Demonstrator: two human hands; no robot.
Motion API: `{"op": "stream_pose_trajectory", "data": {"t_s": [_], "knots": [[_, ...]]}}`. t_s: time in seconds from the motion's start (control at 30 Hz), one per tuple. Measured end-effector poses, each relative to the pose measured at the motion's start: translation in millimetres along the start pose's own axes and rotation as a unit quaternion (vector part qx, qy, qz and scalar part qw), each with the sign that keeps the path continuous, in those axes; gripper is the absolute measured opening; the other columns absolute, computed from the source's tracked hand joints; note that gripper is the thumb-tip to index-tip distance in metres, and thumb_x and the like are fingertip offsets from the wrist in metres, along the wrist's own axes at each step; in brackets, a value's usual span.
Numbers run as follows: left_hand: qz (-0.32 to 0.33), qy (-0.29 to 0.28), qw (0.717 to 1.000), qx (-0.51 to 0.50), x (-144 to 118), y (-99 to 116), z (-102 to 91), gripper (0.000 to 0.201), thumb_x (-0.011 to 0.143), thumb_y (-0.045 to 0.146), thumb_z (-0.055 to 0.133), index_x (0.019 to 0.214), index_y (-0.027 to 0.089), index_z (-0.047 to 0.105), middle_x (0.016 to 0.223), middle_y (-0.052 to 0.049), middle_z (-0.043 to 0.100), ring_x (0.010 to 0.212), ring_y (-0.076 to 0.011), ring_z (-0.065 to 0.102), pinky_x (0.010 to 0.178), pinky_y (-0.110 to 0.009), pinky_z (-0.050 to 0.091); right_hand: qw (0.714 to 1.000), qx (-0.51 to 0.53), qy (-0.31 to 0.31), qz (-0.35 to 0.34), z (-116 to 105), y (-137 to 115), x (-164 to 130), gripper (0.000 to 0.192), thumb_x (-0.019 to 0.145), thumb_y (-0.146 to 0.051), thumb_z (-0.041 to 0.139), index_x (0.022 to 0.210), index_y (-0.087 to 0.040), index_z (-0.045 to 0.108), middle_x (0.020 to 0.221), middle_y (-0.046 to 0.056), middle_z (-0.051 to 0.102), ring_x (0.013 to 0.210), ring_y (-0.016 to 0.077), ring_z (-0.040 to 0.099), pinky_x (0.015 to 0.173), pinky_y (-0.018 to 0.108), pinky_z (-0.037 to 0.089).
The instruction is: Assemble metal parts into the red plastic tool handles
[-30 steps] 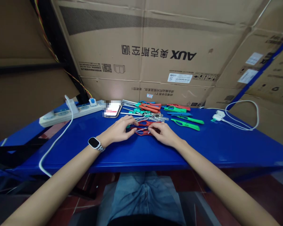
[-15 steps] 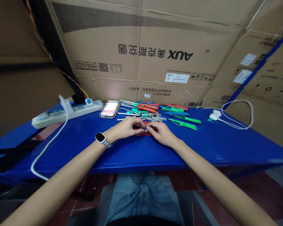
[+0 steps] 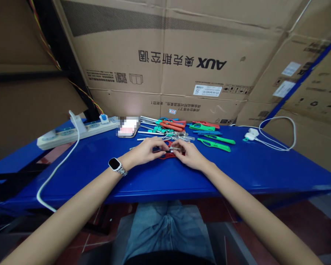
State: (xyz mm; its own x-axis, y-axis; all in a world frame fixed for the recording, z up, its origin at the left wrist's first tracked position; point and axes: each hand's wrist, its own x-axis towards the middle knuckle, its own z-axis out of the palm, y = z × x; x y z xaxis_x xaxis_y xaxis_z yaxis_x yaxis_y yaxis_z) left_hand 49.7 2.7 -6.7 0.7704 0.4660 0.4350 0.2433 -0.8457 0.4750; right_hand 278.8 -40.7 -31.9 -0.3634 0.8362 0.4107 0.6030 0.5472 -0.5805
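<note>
My left hand (image 3: 150,150) is closed in a pinch on a thin dark rod-like part (image 3: 168,151), most of it hidden by the fingers. Opposite it, my right hand (image 3: 189,155) pinches a small clear and silvery part (image 3: 176,148); its exact kind is too small to tell. The fingertips of both hands nearly meet. Below them lies a red plastic handle shell (image 3: 164,156), partly covered. Just beyond the fingers is a pile of silvery metal tubes (image 3: 150,133), green pieces (image 3: 160,130) and clear slim parts (image 3: 186,137).
Orange-red handle shells (image 3: 172,126) lie behind the tubes. To the right are green handle shells (image 3: 215,144) and a blue one (image 3: 208,133). A phone (image 3: 128,127), a power strip (image 3: 66,134) and a white charger with cable (image 3: 252,134) sit on the blue table (image 3: 160,182). Cardboard (image 3: 113,48) stands behind.
My fingertips have drawn slightly apart, and the thin parts between them show more clearly. The left wrist has shifted a little left. The pile looks the same.
</note>
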Motion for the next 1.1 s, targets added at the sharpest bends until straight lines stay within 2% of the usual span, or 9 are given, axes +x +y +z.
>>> {"op": "stream_pose_trajectory", "data": {"t_s": [0.1, 0.2, 0.43, 0.7, 0.93, 1.1], "knots": [[0.017, -0.024, 0.998, 0.056, 0, 1, 4.7, 0.014, 0.093, 0.021, 0.060, 0.102, 0.020, 0.071, 0.099, -0.006, 0.070, 0.093, -0.0193, 0.064, 0.087, -0.033, 0.048, 0.999, -0.015, 0.030, -0.004, 0, 0, 3, 0.015, 0.091, -0.027, 0.057, 0.103, -0.021, 0.064, 0.099, 0.005, 0.073, 0.087, 0.0195, 0.067, 0.079, 0.033, 0.051], [0.012, -0.036, 0.995, 0.095, 1, 1, 9.0, 0.017, 0.095, 0.022, 0.058, 0.104, 0.020, 0.071, 0.101, -0.007, 0.070, 0.097, -0.0211, 0.063, 0.090, -0.034, 0.047, 0.999, -0.025, 0.046, -0.002, 0, 1, 4, 0.014, 0.091, -0.026, 0.058, 0.101, -0.021, 0.066, 0.101, 0.006, 0.073, 0.097, 0.0221, 0.067, 0.088, 0.037, 0.052], [0.001, -0.042, 0.991, 0.124, 1, 1, 12.9, 0.018, 0.096, 0.024, 0.056, 0.103, 0.021, 0.072, 0.101, -0.007, 0.068, 0.098, -0.0214, 0.061, 0.092, -0.035, 0.047, 0.998, 0.060, 0.026, 0.023, 3, 6, 4, 0.015, 0.090, -0.024, 0.058, 0.101, -0.018, 0.065, 0.102, 0.007, 0.073, 0.091, 0.0193, 0.070, 0.085, 0.035, 0.056], [-0.011, -0.039, 0.993, 0.114, -1, 0, 11.8, 0.017, 0.094, 0.020, 0.056, 0.101, 0.021, 0.072, 0.097, -0.006, 0.068, 0.096, -0.0225, 0.060, 0.088, -0.034, 0.046, 0.998, 0.059, 0.009, 0.027, 5, 6, 2, 0.015, 0.090, -0.024, 0.057, 0.103, -0.018, 0.062, 0.102, 0.008, 0.073, 0.090, 0.0192, 0.069, 0.084, 0.035, 0.054], [-0.020, -0.060, 0.994, 0.084, -2, 2, 6.7, 0.015, 0.092, 0.020, 0.058, 0.098, 0.020, 0.071, 0.097, -0.006, 0.069, 0.094, -0.0204, 0.061, 0.090, -0.034, 0.046, 0.999, 0.037, 0.005, 0.016, 6, 7, 2, 0.016, 0.090, -0.022, 0.056, 0.103, -0.018, 0.062, 0.102, 0.008, 0.072, 0.092, 0.0194, 0.068, 0.083, 0.034, 0.053], [-0.035, -0.070, 0.994, 0.070, -2, 6, 1.8, 0.015, 0.090, 0.020, 0.059, 0.098, 0.020, 0.071, 0.097, -0.006, 0.068, 0.092, -0.0203, 0.061, 0.084, -0.033, 0.047, 0.999, 0.037, 0.002, 0.015, 6, 6, 2, 0.015, 0.090, -0.020, 0.054, 0.103, -0.018, 0.061, 0.102, 0.007, 0.071, 0.091, 0.0188, 0.068, 0.084, 0.034, 0.052]]}}
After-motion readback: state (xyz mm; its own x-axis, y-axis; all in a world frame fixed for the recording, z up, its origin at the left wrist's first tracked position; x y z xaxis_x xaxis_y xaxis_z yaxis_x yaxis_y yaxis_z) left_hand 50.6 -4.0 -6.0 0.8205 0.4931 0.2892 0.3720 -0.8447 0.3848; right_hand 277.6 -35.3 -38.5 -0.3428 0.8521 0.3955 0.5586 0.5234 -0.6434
